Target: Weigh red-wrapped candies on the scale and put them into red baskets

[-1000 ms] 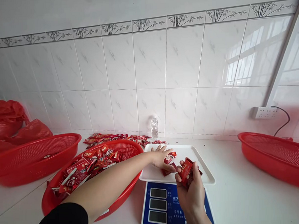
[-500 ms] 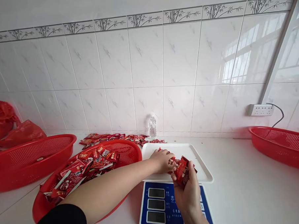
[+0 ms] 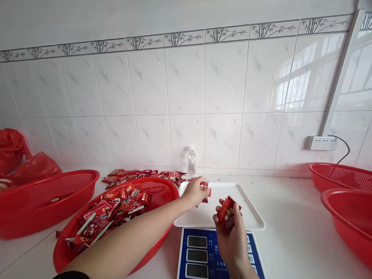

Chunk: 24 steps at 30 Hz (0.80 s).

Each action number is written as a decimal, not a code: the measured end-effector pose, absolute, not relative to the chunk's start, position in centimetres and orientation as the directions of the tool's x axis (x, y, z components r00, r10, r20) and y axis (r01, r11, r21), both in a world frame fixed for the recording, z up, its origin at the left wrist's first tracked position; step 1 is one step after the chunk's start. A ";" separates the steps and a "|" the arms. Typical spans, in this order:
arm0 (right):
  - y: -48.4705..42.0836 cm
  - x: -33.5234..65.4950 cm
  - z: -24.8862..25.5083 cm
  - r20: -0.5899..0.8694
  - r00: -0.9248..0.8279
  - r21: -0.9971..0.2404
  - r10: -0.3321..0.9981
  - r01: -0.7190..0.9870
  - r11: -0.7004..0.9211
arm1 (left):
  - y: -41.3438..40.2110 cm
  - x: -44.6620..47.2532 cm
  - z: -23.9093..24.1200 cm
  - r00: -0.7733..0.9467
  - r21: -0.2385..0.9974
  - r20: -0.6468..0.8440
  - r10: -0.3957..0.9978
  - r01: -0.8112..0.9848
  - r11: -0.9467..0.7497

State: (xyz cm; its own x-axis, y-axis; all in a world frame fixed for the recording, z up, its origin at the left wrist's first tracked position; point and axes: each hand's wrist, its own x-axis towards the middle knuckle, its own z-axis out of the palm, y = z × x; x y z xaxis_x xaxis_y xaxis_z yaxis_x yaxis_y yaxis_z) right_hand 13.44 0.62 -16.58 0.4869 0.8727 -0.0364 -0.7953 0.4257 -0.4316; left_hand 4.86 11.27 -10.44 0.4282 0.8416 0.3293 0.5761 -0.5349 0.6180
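The head camera looks forward and down across the counter [image 3: 288, 225] toward the tiled wall [image 3: 183, 82].

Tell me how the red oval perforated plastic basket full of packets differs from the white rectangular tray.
The red oval perforated plastic basket has deep, holed walls; the white rectangular tray is shallow with a low, solid rim.

The basket is rounded; the tray has straight sides.

The basket holds a heap of red packets; much of the tray's surface shows bare.

Both are open-topped.
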 end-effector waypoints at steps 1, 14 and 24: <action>0.6 13.3 -16.7 -0.041 0.488 -0.432 0.872 -0.796 0.425 | 10.5 4.6 -9.7 0.394 0.690 0.329 0.858 0.521 -0.503; 0.3 10.4 -14.3 -0.043 0.249 -0.232 0.967 -0.944 0.233 | 3.4 5.3 -10.3 0.497 0.427 0.469 0.730 0.596 -0.680; -0.9 11.6 -15.2 0.154 0.394 -0.310 0.906 -0.852 0.423 | 0.7 6.2 -10.5 0.581 0.229 0.541 0.607 0.593 -0.772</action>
State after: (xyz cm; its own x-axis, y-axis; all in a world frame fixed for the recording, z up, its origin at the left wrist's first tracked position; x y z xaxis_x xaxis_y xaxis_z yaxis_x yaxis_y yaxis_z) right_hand 11.63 -0.88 -15.16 0.3938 0.9062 0.1540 -0.8518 0.4227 -0.3095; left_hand 6.18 0.70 -10.50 0.5815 0.6074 0.5413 0.5931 -0.7719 0.2290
